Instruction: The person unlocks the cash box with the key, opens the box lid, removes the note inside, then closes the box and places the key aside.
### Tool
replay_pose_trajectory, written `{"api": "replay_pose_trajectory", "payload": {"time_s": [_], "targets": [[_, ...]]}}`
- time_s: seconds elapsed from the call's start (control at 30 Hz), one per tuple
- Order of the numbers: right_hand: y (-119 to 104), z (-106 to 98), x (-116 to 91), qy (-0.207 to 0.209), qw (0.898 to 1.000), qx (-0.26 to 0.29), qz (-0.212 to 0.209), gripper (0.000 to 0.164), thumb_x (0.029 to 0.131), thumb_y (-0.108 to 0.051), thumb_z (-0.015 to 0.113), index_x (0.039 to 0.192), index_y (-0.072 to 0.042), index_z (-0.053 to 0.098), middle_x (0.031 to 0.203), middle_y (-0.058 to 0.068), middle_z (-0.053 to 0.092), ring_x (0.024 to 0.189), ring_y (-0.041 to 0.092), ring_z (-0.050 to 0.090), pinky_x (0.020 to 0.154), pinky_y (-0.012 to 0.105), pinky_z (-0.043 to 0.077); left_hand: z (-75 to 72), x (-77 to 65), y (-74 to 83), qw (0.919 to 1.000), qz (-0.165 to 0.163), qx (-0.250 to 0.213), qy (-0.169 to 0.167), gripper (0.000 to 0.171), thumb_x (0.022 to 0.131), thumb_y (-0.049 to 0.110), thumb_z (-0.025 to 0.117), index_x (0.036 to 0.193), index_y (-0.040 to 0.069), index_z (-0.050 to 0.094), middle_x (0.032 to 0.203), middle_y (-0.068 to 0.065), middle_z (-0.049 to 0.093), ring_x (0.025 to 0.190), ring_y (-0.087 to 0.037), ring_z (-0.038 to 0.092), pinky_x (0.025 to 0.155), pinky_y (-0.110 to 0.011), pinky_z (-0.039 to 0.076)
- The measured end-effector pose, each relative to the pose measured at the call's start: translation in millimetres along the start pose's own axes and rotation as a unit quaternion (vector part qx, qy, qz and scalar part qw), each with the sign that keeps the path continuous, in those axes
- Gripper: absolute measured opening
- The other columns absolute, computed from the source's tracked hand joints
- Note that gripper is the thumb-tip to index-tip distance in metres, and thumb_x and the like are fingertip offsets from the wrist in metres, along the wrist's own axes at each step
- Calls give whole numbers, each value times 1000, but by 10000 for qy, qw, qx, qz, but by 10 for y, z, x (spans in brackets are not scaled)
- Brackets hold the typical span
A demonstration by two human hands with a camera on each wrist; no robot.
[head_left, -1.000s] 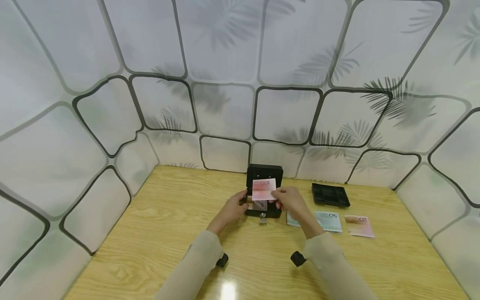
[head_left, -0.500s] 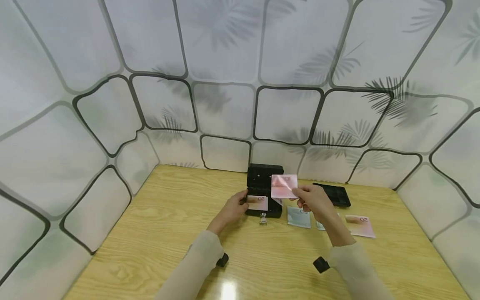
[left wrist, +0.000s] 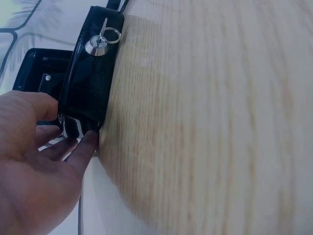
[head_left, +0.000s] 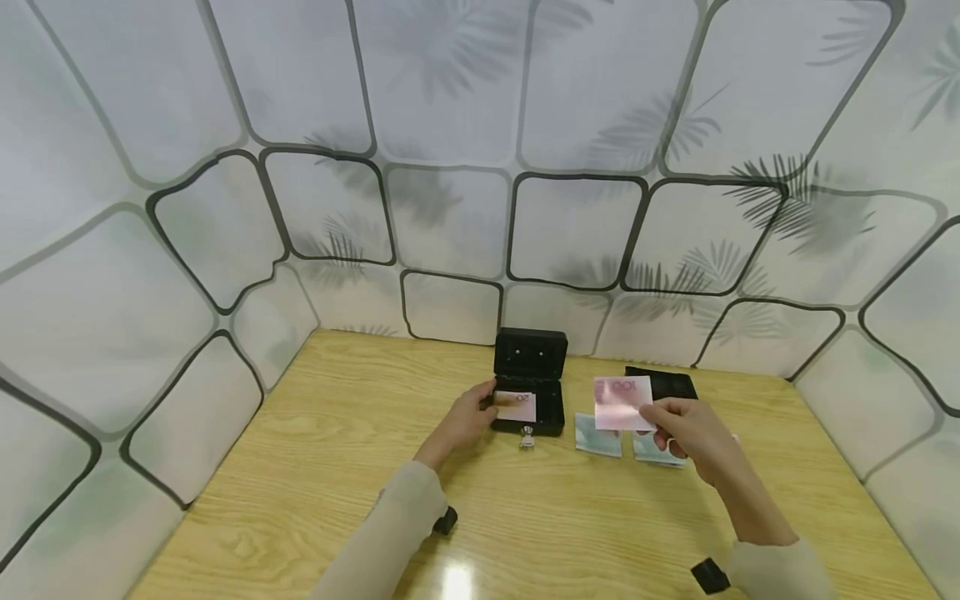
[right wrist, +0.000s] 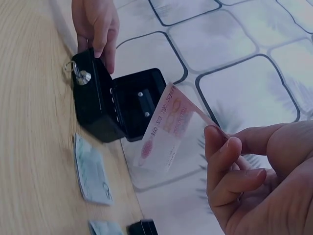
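A small black cash box (head_left: pixel 551 408) stands near the back of the table with its lid (head_left: pixel 529 354) raised. My left hand (head_left: pixel 461 419) grips the box's left side, thumb at the rim and fingers along the wall in the left wrist view. Inside the box lies a pinkish banknote (head_left: pixel 517 407) marked 20. A key (left wrist: pixel 103 30) on a ring sits in the front lock (left wrist: pixel 97 46). To the right of the box, my right hand (head_left: pixel 693 429) pinches a pink 100 banknote (head_left: pixel 619 400) by its corner, raised above the table.
Greenish folded banknotes (head_left: pixel 597 436) lie right of the box. A second bluish-green stack (head_left: pixel 657 452) lies farther right, partly under the right hand in the head view. Behind it is a black compartment tray (head_left: pixel 673 385). A patterned wall (head_left: pixel 450 217) borders the table's back.
My right hand has lifted the pink 100 banknote away from the box and carried it rightward, toward the front of the black tray. The left hand has stayed at the box.
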State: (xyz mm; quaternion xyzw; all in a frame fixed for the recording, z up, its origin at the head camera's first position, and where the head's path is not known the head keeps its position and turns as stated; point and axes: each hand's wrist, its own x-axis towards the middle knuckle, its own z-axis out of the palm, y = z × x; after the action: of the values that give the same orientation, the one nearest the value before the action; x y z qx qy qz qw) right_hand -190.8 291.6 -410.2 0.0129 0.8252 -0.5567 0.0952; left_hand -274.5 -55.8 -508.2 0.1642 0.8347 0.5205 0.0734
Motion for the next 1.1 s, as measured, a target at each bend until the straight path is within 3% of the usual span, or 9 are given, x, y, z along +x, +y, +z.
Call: {"api": "replay_pose_trajectory", "payload": {"time_s": [0.2, 0.5, 0.67, 0.8, 1.1], "targets": [[124, -125, -195, 108, 9996, -141, 227, 27, 104, -26, 64, 90, -3, 65, 67, 2, 54, 51, 9, 33, 52, 27, 32, -1, 7, 7, 10000, 56, 52, -22, 55, 103, 0, 54, 153, -12, 36, 158, -30, 37, 148, -42, 33, 119, -54, 32], [355, -174, -333, -199, 9987, -248, 391, 30, 104, -25, 65, 81, -5, 66, 67, 1, 54, 52, 7, 37, 49, 23, 32, 2, 9, 25, 9999, 45, 123, -18, 55, 103, 0, 54, 154, -12, 36, 158, -30, 36, 148, -42, 32, 120, -53, 29], [522, -50, -320, -648, 9973, -197, 291, 29, 104, -22, 64, 83, -2, 70, 65, 0, 58, 53, 7, 46, 47, 21, 32, -2, 6, 22, 9998, 13, 189, -11, 56, 103, 1, 54, 154, -11, 36, 159, -29, 36, 148, -42, 32, 120, -53, 30], [606, 101, -305, -899, 9950, -124, 414, 30, 103, -24, 65, 78, -7, 64, 61, 0, 56, 53, 8, 46, 47, 22, 31, -1, 12, 7, 9998, -30, 174, -21, 56, 103, 2, 54, 155, -10, 36, 159, -29, 36, 148, -42, 33, 119, -54, 31], [719, 377, -260, -850, 9955, -212, 365, 27, 100, -20, 68, 83, 0, 68, 58, -1, 59, 51, 6, 43, 45, 18, 30, 0, 31, -9, 9999, 17, 132, -37, 56, 102, 0, 55, 154, -11, 36, 159, -30, 36, 148, -42, 32, 119, -54, 31]]}}
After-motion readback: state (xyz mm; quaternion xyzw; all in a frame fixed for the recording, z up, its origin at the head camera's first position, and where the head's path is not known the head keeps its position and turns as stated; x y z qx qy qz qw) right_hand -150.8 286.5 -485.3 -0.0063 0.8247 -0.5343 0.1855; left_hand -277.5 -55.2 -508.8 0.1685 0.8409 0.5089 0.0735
